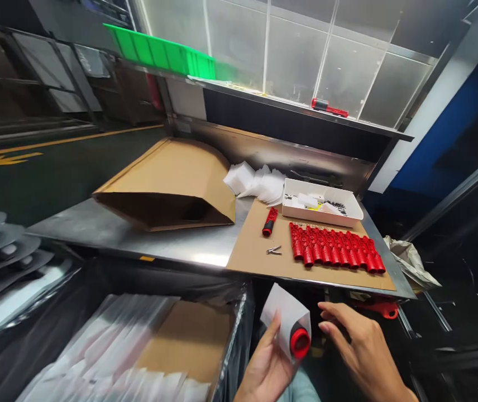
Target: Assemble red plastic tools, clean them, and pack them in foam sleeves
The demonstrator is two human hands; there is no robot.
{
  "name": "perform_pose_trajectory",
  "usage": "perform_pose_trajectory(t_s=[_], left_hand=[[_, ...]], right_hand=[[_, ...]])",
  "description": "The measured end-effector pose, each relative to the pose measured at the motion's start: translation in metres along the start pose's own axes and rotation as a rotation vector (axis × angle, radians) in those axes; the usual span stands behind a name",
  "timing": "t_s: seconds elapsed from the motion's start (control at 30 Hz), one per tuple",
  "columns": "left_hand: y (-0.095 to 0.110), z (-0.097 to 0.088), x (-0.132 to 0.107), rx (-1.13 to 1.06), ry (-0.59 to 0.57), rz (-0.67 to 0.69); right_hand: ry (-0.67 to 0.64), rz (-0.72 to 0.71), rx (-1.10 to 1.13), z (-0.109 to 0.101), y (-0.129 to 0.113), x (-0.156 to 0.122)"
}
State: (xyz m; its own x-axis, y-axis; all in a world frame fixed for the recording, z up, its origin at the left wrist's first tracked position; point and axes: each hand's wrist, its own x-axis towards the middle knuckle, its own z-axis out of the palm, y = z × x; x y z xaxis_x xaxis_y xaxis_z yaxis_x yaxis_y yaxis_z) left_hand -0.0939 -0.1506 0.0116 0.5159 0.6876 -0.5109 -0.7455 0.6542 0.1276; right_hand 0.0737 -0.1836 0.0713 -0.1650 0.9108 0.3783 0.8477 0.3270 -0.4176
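Observation:
My left hand (pixel 267 357) grips a white translucent sleeve (pixel 280 308) with a red-and-black tubular part (pixel 300 341) in it. The part's round red end sticks out toward me. To the right, my right hand (pixel 358 338) hovers apart from the sleeve, thumb and fingers spread with nothing between them. Beyond the hands, several red tubular pieces (pixel 337 248) lie side by side in a row on a cardboard sheet (pixel 256 254). One red-and-black piece (pixel 269 222) lies alone to their left, close to a few small metal pins (pixel 274 250).
A white tray (pixel 323 215) of small parts stands behind the row, beside a pile of white sleeves (pixel 259 183). An open cardboard box (pixel 167 178) lies on the metal table. Below left, a lined bin (pixel 241 324) holds white-wrapped items. A green crate (pixel 159 53) sits on the shelf.

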Motion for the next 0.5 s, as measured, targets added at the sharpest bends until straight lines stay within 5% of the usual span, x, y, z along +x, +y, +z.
perform_pose_trajectory(t_s=[0.13, 0.27, 0.37, 0.43, 0.5], left_hand=[[-0.005, -0.007, -0.008, -0.157, -0.045, -0.003], [-0.010, -0.025, -0.018, -0.199, -0.174, -0.079], [-0.006, -0.056, -0.030, 0.196, -0.282, -0.132], [-0.002, -0.081, -0.037, 0.661, -0.201, 0.103], [0.001, -0.100, -0.038, 0.900, -0.068, 0.367]], right_hand=[[-0.169, 0.005, 0.050, 0.011, -0.017, 0.017], [-0.175, -0.069, 0.034, 0.026, -0.030, 0.027], [-0.181, -0.165, 0.006, 0.027, -0.035, 0.036], [-0.199, -0.233, -0.024, 0.024, -0.039, 0.042], [-0.228, -0.276, -0.006, 0.021, -0.045, 0.046]])
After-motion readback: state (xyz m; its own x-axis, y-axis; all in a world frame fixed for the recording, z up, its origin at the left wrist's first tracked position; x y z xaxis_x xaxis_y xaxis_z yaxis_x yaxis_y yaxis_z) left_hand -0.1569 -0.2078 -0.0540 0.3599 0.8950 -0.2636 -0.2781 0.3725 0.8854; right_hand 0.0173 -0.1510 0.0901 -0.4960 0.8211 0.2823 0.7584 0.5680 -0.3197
